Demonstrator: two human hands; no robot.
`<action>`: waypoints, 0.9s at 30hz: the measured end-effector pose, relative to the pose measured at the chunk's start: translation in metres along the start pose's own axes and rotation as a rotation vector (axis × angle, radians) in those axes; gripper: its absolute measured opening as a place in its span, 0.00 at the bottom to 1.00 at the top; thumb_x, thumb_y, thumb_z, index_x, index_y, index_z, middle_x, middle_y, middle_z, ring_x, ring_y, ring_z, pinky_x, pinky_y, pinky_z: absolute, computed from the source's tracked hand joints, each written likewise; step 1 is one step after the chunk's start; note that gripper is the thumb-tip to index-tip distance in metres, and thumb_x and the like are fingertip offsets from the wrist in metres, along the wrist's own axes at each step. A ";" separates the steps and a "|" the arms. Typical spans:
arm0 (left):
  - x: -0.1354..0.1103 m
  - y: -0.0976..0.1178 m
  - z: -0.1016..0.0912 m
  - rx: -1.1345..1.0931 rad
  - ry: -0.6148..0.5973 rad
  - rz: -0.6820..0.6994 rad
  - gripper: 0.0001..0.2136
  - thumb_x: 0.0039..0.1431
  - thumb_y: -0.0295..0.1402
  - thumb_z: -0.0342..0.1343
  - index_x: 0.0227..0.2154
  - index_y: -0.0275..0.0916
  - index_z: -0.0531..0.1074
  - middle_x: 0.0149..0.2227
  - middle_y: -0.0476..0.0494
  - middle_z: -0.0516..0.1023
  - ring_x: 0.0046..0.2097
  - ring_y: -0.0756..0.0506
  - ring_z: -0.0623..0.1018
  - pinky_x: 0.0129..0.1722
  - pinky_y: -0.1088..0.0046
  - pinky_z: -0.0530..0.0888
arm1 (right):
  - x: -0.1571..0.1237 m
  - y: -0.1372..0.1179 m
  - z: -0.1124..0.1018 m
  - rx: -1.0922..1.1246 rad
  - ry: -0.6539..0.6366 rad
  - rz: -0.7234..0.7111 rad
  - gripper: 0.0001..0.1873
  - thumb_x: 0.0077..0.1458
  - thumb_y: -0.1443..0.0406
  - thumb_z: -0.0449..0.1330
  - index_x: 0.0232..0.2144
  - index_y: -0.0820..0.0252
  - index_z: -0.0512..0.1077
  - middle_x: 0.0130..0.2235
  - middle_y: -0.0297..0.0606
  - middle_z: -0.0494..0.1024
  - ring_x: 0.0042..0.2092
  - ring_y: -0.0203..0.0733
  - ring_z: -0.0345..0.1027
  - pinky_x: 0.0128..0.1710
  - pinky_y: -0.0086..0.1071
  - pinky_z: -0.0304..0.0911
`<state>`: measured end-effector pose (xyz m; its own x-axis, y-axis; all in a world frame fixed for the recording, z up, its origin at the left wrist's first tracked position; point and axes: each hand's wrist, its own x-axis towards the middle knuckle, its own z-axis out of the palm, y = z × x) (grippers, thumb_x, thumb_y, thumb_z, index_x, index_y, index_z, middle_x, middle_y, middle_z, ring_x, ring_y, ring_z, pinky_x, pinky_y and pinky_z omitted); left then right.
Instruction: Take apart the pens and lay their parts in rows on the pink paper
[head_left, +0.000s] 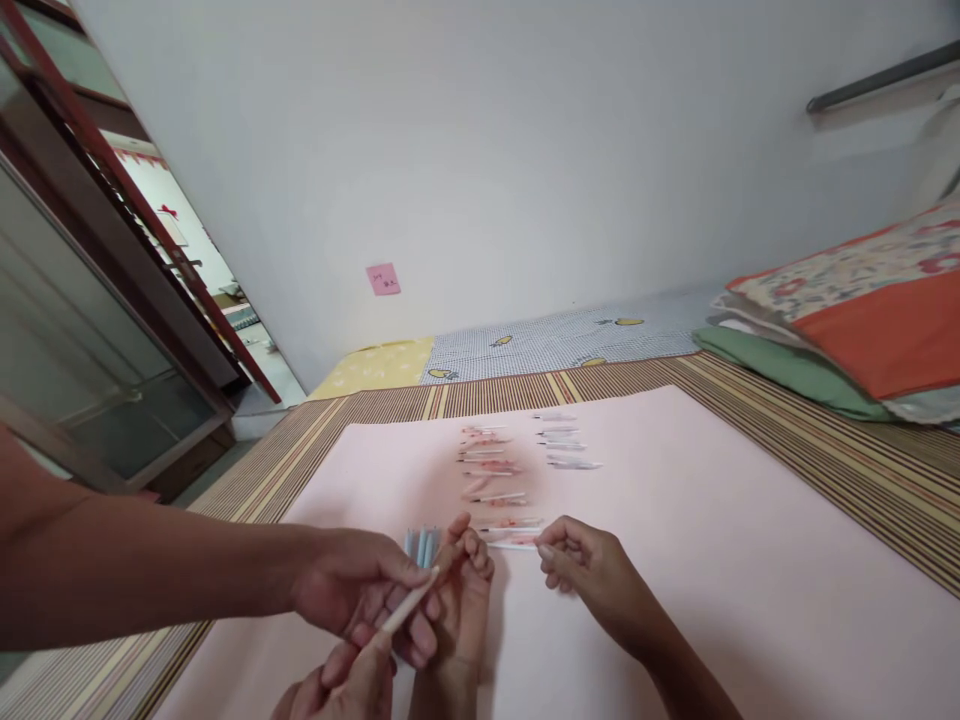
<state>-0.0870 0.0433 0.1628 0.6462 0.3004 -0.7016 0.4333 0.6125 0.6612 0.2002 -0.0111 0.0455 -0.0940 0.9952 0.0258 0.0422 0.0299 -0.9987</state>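
My left hand is raised near the middle of the pink sheet, palm up, fingers half curled, with nothing visible in them. My right hand pinches the end of a thin white pen refill lying at the near end of a column of similar refills, some with reddish marks. A second person's hand reaches from the left beside my left hand. Another hand at the bottom grips a white pen-like stick, whose tip comes close to my left hand.
Several light-blue pens lie behind the second person's hand. A shorter group of thin refills lies farther right. The sheet rests on a striped mat. Folded cloths are piled at right. A wall stands behind.
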 end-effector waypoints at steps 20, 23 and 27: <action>0.026 0.030 -0.038 0.020 0.113 0.012 0.06 0.54 0.32 0.63 0.25 0.37 0.75 0.23 0.44 0.79 0.21 0.48 0.74 0.19 0.74 0.67 | -0.002 -0.003 0.010 0.029 -0.050 -0.017 0.16 0.56 0.52 0.61 0.30 0.59 0.70 0.27 0.34 0.74 0.30 0.39 0.69 0.30 0.31 0.61; 0.032 0.031 -0.037 0.048 0.109 0.026 0.08 0.54 0.36 0.64 0.25 0.39 0.73 0.25 0.44 0.79 0.25 0.46 0.75 0.20 0.73 0.68 | -0.002 -0.001 0.011 0.033 -0.053 -0.017 0.16 0.56 0.52 0.61 0.30 0.59 0.70 0.27 0.34 0.74 0.30 0.38 0.69 0.30 0.31 0.61; 0.036 0.044 -0.037 0.026 0.094 -0.013 0.10 0.48 0.31 0.68 0.25 0.39 0.71 0.27 0.46 0.78 0.29 0.46 0.77 0.29 0.69 0.73 | -0.002 -0.001 0.014 0.037 -0.051 -0.010 0.16 0.56 0.52 0.61 0.30 0.59 0.70 0.27 0.34 0.74 0.29 0.38 0.68 0.29 0.30 0.61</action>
<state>-0.0676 0.1080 0.1564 0.5795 0.3605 -0.7309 0.4580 0.5977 0.6580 0.1868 -0.0148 0.0456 -0.1446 0.9889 0.0343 0.0038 0.0352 -0.9994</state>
